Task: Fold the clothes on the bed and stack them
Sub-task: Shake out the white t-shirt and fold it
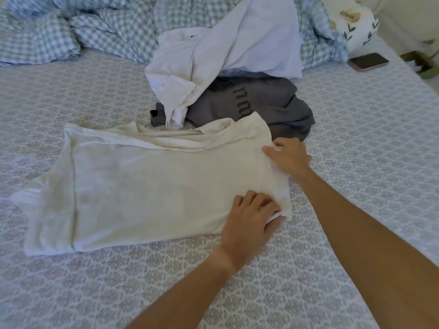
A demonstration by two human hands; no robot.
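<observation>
A cream shirt [147, 186] lies partly folded on the patterned bed [356, 143]. The left hand [249, 219] pinches its near right corner, while the right hand [288, 154] grips the far right corner with curled fingers. Behind it a white garment [228, 55] drapes over a grey one [273, 103] (dark lettering shows), with a phone [368, 61] further right

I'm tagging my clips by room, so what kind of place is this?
Most likely a bedroom: a patterned bedsheet, a rumpled checked duvet, and a leaf-print pillow by a phone.
</observation>
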